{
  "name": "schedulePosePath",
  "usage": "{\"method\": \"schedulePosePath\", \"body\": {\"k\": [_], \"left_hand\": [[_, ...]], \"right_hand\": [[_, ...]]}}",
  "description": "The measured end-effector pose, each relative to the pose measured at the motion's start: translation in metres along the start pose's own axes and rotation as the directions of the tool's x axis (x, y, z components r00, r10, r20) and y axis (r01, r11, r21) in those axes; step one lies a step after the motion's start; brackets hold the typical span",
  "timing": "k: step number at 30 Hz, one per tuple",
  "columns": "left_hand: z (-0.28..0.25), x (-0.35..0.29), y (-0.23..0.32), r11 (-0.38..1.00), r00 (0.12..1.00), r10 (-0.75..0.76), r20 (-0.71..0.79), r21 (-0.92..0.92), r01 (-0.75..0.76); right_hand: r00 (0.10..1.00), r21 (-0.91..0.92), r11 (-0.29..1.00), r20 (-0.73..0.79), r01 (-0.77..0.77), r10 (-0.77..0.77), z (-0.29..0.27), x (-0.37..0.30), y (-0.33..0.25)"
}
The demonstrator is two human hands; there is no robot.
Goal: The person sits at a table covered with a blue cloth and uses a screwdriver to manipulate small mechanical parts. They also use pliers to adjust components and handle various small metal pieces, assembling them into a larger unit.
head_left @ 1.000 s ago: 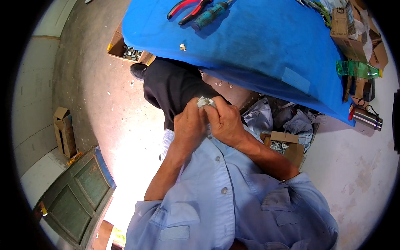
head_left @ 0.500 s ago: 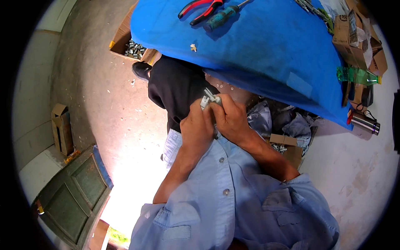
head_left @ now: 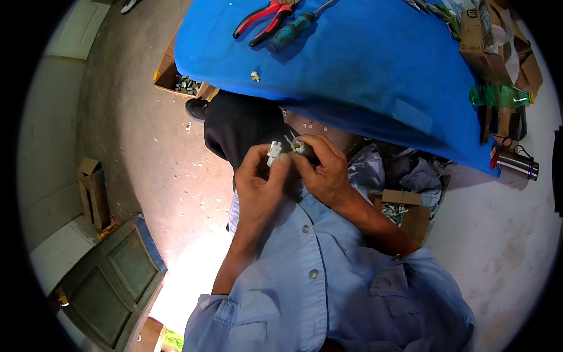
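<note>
Above my lap, my left hand (head_left: pixel 261 182) pinches a small white plastic piece (head_left: pixel 274 153) between thumb and fingers. Close beside it, my right hand (head_left: pixel 322 167) is closed round a small dark part with a pale end and thin prongs (head_left: pixel 297 145); most of it is hidden in the fingers. The two pieces are apart, with a narrow gap between them. I cannot make out the exact kind of either one.
Red-and-black pliers (head_left: pixel 265 20), a teal-handled screwdriver (head_left: pixel 293 30) and a small cream scrap (head_left: pixel 255 76) lie on the blue-covered table (head_left: pixel 363 64). Cartons of metal parts stand below: one box (head_left: pixel 167 73) left, another box (head_left: pixel 413 220) right. A green bottle (head_left: pixel 498 95) and steel flask (head_left: pixel 516 165) are at right.
My hands have drawn slightly apart, the left one shifting left. The two pieces, close together before, now show a gap. The whole view has shifted a little.
</note>
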State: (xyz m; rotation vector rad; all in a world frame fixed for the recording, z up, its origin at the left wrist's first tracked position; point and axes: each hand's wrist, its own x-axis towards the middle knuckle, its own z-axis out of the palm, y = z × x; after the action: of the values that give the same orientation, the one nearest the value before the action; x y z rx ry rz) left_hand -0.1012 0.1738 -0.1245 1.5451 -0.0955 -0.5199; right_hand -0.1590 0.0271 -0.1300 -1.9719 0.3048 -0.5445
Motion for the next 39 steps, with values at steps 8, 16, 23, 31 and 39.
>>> {"method": "schedulePosePath", "body": {"k": [8, 16, 23, 31, 39], "left_hand": [[0.007, 0.000, 0.022, 0.987, 0.999, -0.043, 0.025, -0.152, 0.047], [0.014, 0.004, 0.027, 0.989, 1.000, 0.007, 0.019, -0.146, -0.005], [0.013, 0.006, 0.024, 0.991, 0.998, 0.035, 0.047, -0.130, -0.029], [0.011, 0.007, 0.020, 0.983, 0.997, 0.042, 0.060, -0.183, -0.030], [0.012, 0.002, 0.016, 0.972, 1.000, 0.017, 0.003, -0.233, -0.016]], "right_hand": [[0.999, 0.032, 0.999, -0.017, -0.029, 0.030, -0.006, -0.005, 0.000], [1.000, 0.035, 0.999, 0.006, -0.022, 0.021, -0.012, -0.009, 0.002], [0.995, 0.127, 0.990, 0.081, -0.061, 0.051, -0.021, -0.009, -0.006], [0.919, 0.462, 0.797, 0.259, -0.388, 0.297, -0.024, -0.018, -0.005], [0.891, 0.558, 0.695, 0.305, -0.454, 0.336, -0.020, -0.019, -0.003]]}}
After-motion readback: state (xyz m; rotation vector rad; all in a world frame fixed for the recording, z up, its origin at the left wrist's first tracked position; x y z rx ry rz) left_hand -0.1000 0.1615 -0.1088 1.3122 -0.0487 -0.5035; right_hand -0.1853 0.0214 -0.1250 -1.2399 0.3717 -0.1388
